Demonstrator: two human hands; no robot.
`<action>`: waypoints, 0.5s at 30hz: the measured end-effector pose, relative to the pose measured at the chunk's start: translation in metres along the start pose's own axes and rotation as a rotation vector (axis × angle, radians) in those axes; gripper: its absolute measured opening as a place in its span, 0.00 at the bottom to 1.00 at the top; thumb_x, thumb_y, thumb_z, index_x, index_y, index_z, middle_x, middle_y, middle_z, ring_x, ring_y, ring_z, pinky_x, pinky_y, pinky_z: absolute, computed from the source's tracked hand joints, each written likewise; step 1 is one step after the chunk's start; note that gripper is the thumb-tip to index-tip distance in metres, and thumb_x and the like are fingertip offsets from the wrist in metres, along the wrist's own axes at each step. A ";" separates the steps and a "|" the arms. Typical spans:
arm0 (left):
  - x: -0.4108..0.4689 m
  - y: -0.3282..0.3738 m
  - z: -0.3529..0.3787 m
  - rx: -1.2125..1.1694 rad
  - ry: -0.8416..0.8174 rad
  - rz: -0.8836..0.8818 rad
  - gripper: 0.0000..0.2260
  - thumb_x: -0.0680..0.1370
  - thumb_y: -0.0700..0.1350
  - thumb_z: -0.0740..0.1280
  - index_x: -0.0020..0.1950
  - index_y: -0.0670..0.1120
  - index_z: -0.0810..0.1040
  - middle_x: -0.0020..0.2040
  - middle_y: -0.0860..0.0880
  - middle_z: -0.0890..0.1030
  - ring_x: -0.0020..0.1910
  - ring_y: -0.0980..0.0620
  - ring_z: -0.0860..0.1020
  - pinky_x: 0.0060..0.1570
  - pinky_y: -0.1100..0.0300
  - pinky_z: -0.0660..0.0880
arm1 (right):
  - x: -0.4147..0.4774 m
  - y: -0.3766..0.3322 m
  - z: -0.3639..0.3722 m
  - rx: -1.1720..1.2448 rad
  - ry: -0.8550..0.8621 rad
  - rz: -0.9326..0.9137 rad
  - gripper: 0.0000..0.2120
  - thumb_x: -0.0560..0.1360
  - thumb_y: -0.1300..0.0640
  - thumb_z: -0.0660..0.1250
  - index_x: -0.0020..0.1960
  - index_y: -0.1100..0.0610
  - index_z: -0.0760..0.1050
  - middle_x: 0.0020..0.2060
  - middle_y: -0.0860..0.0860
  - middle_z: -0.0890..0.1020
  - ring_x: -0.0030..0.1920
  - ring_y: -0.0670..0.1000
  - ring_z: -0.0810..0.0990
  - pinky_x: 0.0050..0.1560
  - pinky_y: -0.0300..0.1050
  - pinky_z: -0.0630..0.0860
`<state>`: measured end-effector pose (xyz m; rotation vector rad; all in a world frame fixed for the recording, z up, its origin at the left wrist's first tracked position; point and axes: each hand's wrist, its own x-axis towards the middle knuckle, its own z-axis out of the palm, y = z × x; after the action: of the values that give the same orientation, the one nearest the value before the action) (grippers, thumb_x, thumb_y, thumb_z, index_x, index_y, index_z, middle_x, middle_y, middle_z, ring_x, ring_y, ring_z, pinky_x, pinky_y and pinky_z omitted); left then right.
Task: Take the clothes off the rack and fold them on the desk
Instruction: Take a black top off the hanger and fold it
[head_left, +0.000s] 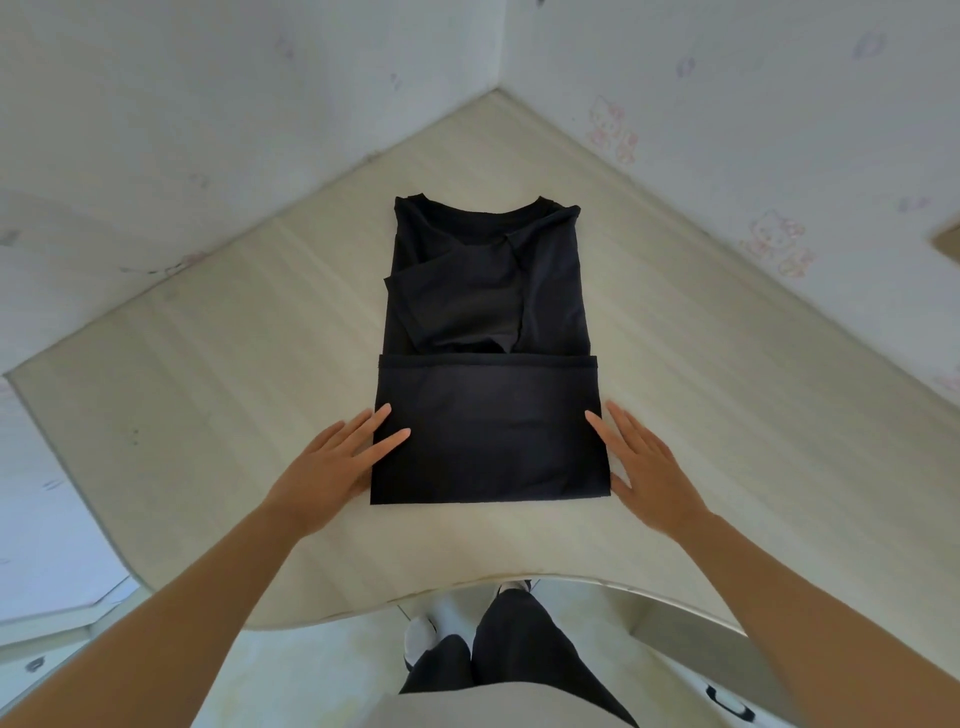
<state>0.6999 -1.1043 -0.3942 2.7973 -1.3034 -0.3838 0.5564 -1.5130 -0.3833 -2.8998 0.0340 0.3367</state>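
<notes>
A black T-shirt (488, 364) lies flat on the pale wooden desk (234, 364), collar pointing away from me. Its sleeves and sides are folded in, and the bottom third is folded up toward the collar, its hem running straight across the middle. My left hand (337, 462) lies flat with straight fingers at the left edge of that folded part, fingertips resting on the cloth. My right hand (644, 467) lies flat with straight fingers along the right edge, touching the fabric's side. Neither hand grips anything.
The desk sits in a corner between two white walls (208, 104) with faint pink cartoon stickers. Its curved front edge (467, 587) runs just in front of my legs and white shoes. No clothes rack is in view.
</notes>
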 end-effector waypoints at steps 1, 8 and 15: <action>0.001 0.003 -0.001 -0.009 -0.007 -0.008 0.39 0.78 0.46 0.68 0.78 0.59 0.45 0.80 0.49 0.48 0.78 0.48 0.53 0.73 0.53 0.56 | 0.003 -0.002 0.000 0.020 -0.011 0.006 0.41 0.77 0.57 0.66 0.78 0.43 0.43 0.79 0.51 0.47 0.78 0.54 0.49 0.75 0.51 0.58; 0.009 0.025 -0.007 -0.158 0.029 0.000 0.33 0.76 0.41 0.69 0.76 0.62 0.58 0.79 0.51 0.52 0.78 0.46 0.48 0.74 0.46 0.57 | 0.011 -0.035 0.001 0.081 -0.070 -0.058 0.30 0.78 0.49 0.66 0.75 0.37 0.57 0.79 0.48 0.45 0.78 0.55 0.42 0.75 0.53 0.49; 0.007 0.047 -0.059 -0.871 -0.056 -0.407 0.18 0.80 0.53 0.62 0.68 0.47 0.74 0.66 0.48 0.74 0.67 0.51 0.70 0.63 0.62 0.64 | -0.001 -0.060 -0.044 0.680 -0.008 0.288 0.15 0.79 0.49 0.62 0.60 0.56 0.78 0.57 0.49 0.79 0.51 0.48 0.78 0.52 0.40 0.72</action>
<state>0.6823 -1.1446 -0.3326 2.2456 -0.3729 -0.8063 0.5678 -1.4647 -0.3281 -2.2143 0.4712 0.3071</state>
